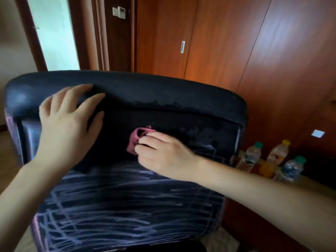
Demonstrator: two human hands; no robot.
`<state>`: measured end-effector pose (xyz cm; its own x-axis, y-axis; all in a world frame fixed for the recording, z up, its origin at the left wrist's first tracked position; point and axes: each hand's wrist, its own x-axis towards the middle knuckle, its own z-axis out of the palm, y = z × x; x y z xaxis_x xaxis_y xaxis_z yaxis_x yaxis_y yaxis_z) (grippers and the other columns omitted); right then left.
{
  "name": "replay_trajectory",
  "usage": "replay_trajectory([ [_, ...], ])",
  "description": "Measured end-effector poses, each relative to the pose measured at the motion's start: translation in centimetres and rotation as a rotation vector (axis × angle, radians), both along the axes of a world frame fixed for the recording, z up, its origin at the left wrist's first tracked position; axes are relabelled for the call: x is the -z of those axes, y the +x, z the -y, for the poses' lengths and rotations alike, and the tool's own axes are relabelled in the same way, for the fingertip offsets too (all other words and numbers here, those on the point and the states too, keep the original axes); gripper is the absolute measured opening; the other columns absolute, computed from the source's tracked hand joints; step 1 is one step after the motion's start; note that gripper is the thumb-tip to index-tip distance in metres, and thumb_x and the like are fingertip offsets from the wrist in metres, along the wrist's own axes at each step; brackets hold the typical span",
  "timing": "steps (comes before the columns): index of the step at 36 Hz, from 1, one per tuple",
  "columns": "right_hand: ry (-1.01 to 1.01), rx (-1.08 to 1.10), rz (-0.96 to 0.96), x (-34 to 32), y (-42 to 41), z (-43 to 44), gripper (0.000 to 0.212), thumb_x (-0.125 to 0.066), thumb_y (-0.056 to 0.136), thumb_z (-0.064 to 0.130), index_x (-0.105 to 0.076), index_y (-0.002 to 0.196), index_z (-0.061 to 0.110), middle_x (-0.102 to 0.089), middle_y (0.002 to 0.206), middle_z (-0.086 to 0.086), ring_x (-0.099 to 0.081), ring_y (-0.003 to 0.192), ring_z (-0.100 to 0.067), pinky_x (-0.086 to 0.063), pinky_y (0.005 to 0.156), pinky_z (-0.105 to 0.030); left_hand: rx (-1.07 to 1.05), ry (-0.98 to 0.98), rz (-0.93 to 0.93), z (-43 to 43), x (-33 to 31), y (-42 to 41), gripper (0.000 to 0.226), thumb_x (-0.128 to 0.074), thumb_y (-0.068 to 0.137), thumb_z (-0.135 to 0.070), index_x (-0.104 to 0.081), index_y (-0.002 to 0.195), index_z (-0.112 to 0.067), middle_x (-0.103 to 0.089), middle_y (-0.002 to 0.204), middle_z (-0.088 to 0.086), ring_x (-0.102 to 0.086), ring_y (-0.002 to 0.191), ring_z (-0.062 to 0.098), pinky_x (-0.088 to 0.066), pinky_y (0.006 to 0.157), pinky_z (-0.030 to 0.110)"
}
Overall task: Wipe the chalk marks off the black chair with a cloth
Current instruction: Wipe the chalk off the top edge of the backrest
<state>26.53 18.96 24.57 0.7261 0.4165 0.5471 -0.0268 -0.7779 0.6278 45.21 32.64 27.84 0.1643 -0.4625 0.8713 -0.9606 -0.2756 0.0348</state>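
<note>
Chalk marks point(127, 200), pale scratchy lines, cover the lower back of the padded black chair point(163, 91), where the right hand point(163, 151) pinches a bunched pink cloth point(135, 139) against the smooth panel and the left hand point(67, 120) rests flat, fingers spread, on the rounded top.

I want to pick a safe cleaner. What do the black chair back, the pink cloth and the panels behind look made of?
Black chair back: seemingly matte leather or vinyl over padding, with a rounded, dully shining top roll; chalk strokes sit on its surface.
Pink cloth: soft woven or knit fabric, bunched in folds in the right hand.
Panels: reddish-brown wood or veneer, glossy, with grain and reflections.
</note>
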Motion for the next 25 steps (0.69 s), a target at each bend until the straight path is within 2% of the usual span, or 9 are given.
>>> replay_trajectory([
  [2, -0.016, 0.06, 0.003, -0.2, -3.1, 1.8, 0.023, -0.056, 0.093, 0.006, -0.066, 0.075, 0.016, -0.067, 0.089, -0.002, -0.063, 0.095, -0.023, -0.045, 0.098, -0.035, 0.012, -0.008, 0.044, 0.9, 0.2, -1.1, 0.035, -0.051, 0.092, -0.024, -0.06, 0.123, -0.012, -0.052, 0.133, 0.014, -0.046, 0.119, 0.038, -0.029, 0.099, 0.049],
  [5, -0.006, 0.178, 0.0, -0.3, -7.8, 4.0, 0.027, -0.05, 0.097, 0.007, -0.068, 0.078, 0.014, -0.068, 0.093, -0.003, -0.063, 0.098, -0.024, -0.043, 0.1, -0.034, 0.047, 0.003, 0.069, 1.9, 0.6, -2.4, 0.034, -0.052, 0.092, -0.023, -0.061, 0.122, -0.011, -0.052, 0.133, 0.015, -0.045, 0.118, 0.036, -0.027, 0.101, 0.049],
  [9, 0.1, 0.289, 0.033, -0.2, -13.0, 5.8, 0.043, -0.033, 0.099, 0.004, -0.071, 0.079, 0.008, -0.07, 0.094, -0.007, -0.055, 0.099, -0.026, -0.041, 0.09, -0.037, 0.076, 0.023, 0.083, 2.6, 0.6, -3.4, 0.035, -0.05, 0.092, -0.023, -0.061, 0.122, -0.01, -0.053, 0.132, 0.016, -0.045, 0.119, 0.037, -0.028, 0.1, 0.05],
  [12, 0.126, 0.343, 0.041, -0.7, -14.7, 5.8, 0.034, -0.039, 0.091, 0.0, -0.07, 0.078, 0.008, -0.068, 0.089, -0.008, -0.056, 0.091, -0.029, -0.041, 0.083, -0.038, 0.089, 0.028, 0.089, 2.8, 0.5, -3.8, 0.035, -0.05, 0.092, -0.022, -0.061, 0.122, -0.008, -0.052, 0.131, 0.017, -0.046, 0.119, 0.037, -0.029, 0.101, 0.052],
  [15, 0.129, 0.28, 0.123, -1.4, -13.1, 4.1, 0.029, -0.044, 0.09, -0.001, -0.068, 0.078, 0.01, -0.066, 0.086, -0.006, -0.06, 0.083, -0.029, -0.043, 0.081, -0.039, 0.102, 0.018, 0.097, 3.2, 0.4, -4.0, 0.032, -0.053, 0.09, -0.02, -0.063, 0.119, -0.009, -0.054, 0.129, 0.017, -0.046, 0.118, 0.037, -0.03, 0.1, 0.052],
  [19, 0.112, 0.016, 0.204, -1.2, -6.4, -0.7, 0.021, -0.059, 0.091, 0.009, -0.067, 0.073, 0.016, -0.067, 0.085, -0.004, -0.063, 0.081, -0.026, -0.046, 0.085, -0.038, 0.131, 0.023, 0.091, 3.0, 0.4, -3.5, 0.027, -0.054, 0.091, -0.023, -0.068, 0.113, -0.012, -0.055, 0.127, 0.015, -0.048, 0.116, 0.036, -0.029, 0.101, 0.052],
  [22, 0.111, -0.117, 0.197, 0.3, -0.5, -3.0, 0.024, -0.055, 0.092, 0.007, -0.065, 0.071, 0.014, -0.065, 0.082, -0.006, -0.061, 0.081, -0.027, -0.045, 0.089, -0.039, 0.155, 0.013, 0.097, 2.7, 0.4, -2.8, 0.025, -0.055, 0.092, -0.025, -0.07, 0.109, -0.013, -0.057, 0.126, 0.013, -0.051, 0.115, 0.036, -0.031, 0.099, 0.053],
  [25, 0.111, -0.079, 0.144, 1.6, 2.5, -2.6, 0.028, -0.049, 0.092, 0.003, -0.065, 0.071, 0.011, -0.065, 0.084, -0.009, -0.06, 0.086, -0.03, -0.043, 0.09, -0.041, 0.157, 0.011, 0.119, 2.7, 0.4, -2.3, 0.025, -0.056, 0.093, -0.024, -0.071, 0.109, -0.012, -0.058, 0.126, 0.012, -0.051, 0.115, 0.036, -0.031, 0.099, 0.053],
])
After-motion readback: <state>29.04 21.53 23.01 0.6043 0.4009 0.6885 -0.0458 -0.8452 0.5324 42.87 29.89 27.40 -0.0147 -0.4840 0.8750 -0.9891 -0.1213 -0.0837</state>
